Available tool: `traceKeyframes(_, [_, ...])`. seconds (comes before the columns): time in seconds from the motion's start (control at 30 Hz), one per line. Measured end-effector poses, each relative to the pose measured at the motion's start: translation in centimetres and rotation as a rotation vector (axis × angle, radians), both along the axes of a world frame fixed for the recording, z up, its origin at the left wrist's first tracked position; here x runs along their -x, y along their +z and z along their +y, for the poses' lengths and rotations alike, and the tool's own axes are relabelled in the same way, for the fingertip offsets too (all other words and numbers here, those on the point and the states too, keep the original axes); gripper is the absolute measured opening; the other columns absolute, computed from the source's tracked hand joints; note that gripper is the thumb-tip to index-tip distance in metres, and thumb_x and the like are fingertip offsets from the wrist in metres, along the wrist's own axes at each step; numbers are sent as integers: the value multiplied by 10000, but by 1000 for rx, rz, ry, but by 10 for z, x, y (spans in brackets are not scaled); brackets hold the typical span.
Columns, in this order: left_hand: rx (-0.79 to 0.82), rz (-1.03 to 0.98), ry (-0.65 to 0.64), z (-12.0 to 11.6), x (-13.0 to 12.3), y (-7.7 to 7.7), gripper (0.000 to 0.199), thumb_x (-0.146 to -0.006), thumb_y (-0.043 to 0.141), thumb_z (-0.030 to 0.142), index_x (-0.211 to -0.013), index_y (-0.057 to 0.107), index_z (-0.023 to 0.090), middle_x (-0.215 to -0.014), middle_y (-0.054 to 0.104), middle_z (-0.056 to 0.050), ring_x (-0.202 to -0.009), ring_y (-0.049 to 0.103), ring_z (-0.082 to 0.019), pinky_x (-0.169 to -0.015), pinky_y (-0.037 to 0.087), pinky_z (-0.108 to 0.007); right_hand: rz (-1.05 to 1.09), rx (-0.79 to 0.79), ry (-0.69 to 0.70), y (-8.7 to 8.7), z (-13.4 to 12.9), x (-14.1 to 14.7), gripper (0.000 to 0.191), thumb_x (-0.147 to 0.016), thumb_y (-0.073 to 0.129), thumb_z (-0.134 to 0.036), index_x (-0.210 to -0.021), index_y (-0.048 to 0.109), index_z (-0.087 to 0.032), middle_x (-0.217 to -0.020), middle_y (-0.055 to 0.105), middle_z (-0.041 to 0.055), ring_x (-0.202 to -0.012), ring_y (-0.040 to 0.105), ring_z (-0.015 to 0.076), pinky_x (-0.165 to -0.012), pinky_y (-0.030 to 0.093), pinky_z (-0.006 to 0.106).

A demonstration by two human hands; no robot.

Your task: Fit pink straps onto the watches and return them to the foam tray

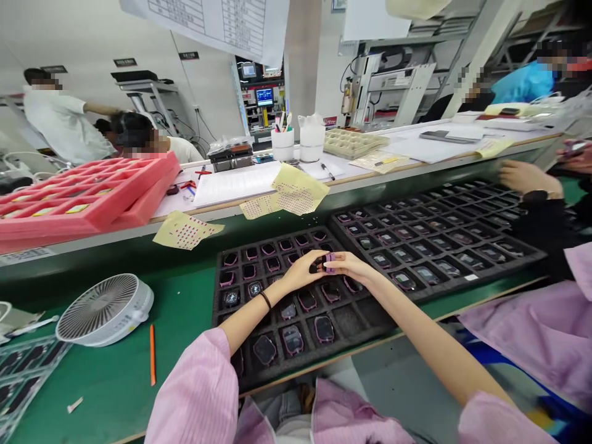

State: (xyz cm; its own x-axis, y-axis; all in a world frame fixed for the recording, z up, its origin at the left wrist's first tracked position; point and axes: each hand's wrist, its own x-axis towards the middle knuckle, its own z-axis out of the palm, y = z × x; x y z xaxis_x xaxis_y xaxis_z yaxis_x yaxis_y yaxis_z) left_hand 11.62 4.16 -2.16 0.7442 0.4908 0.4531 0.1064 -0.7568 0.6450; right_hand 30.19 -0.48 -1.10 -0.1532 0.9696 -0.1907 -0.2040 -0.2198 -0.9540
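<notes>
Above a black foam tray (272,290) of watch cases, my two hands meet around a small dark and purple watch case (329,263). My left hand (306,270) has its fingers closed on the left side of the case. From the right, my right hand (349,266) pinches the same case with thumb and fingers. Dark-faced watch cases with pinkish frames fill many compartments around my hands, such as one watch (324,328) near the front edge. Some compartments at the tray's front right hold nothing.
A second foam tray (472,277) adjoins on the right, near a co-worker's hand (530,179). Left lie a white fan (105,308), an orange stick (153,354) and a clear tray (34,376). Pink foam trays (92,185) and white cups (282,145) stand on the shelf.
</notes>
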Motion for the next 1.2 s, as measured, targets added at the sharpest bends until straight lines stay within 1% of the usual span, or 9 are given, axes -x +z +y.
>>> traceKeyframes(0.23, [-13, 67, 55, 2, -1, -15, 490, -861, 625, 262, -1327, 486, 197, -1367, 553, -125, -1269, 524, -234, -1048, 459, -398, -9, -16, 30, -10, 3, -3, 430, -509, 899, -308, -865, 745, -122, -810, 768, 104, -790, 745, 248, -809, 603, 382])
traceKeyframes(0.37, [-19, 64, 65, 0, -1, -16, 487, -848, 640, 280, -1308, 506, 194, -1348, 575, -118, -1242, 549, -232, -1031, 474, -388, -14, -4, 29, -13, 1, -4, 440, -500, 901, -303, -871, 747, -122, -816, 769, 101, -777, 745, 239, -796, 604, 370])
traceKeyframes(0.53, [-59, 51, 67, 0, -2, -18, 486, -847, 638, 270, -1308, 508, 184, -1340, 584, -121, -1243, 548, -229, -1063, 443, -393, -28, 4, 29, -15, 2, -5, 446, -493, 902, -306, -874, 751, -132, -838, 772, 100, -778, 743, 227, -780, 604, 346])
traceKeyframes(0.83, [-133, 10, 98, -4, -2, -13, 469, -773, 648, 200, -1232, 553, 179, -1242, 640, -113, -1153, 592, -229, -999, 479, -386, -131, -68, 56, -15, 1, -4, 528, -511, 886, -417, -927, 739, -128, -873, 763, 125, -825, 734, 273, -797, 596, 427])
traceKeyframes(0.9, [-161, 12, 172, -5, -2, -13, 485, -755, 659, 227, -1227, 555, 182, -1214, 648, -111, -1125, 602, -239, -989, 475, -400, -176, -124, 23, -16, 2, -5, 556, -578, 828, -521, -959, 729, -129, -888, 754, 126, -835, 726, 271, -802, 592, 438])
traceKeyframes(0.97, [-197, 63, 267, -5, -1, -14, 505, -754, 666, 273, -1237, 553, 178, -1209, 645, -116, -1115, 597, -256, -990, 458, -425, -237, -197, -54, -18, 4, -8, 583, -727, 655, -644, -1027, 706, -146, -915, 742, 113, -833, 716, 245, -841, 572, 442])
traceKeyframes(1.03, [-237, 175, 314, -5, 0, -14, 517, -772, 660, 320, -1255, 552, 170, -1214, 638, -122, -1127, 579, -270, -1005, 428, -449, -329, -269, -150, -21, 6, -13, 609, -841, 466, -678, -1075, 684, -159, -895, 727, 97, -818, 702, 226, -896, 535, 452])
traceKeyframes(1.1, [-275, 292, 296, -5, 0, -15, 517, -808, 636, 349, -1284, 543, 171, -1255, 613, -126, -1178, 543, -271, -1039, 388, -459, -451, -331, -239, -26, 9, -17, 594, -864, 429, -665, -1035, 695, -162, -834, 703, 92, -834, 678, 245, -937, 490, 473])
traceKeyframes(1.2, [-309, 393, 211, -6, 1, -17, 468, -894, 551, 374, -1329, 516, 203, -1364, 544, -113, -1290, 466, -244, -1123, 291, -469, -631, -413, -317, -34, 10, -20, 528, -835, 499, -635, -950, 722, -171, -833, 664, 107, -917, 629, 297, -952, 450, 498])
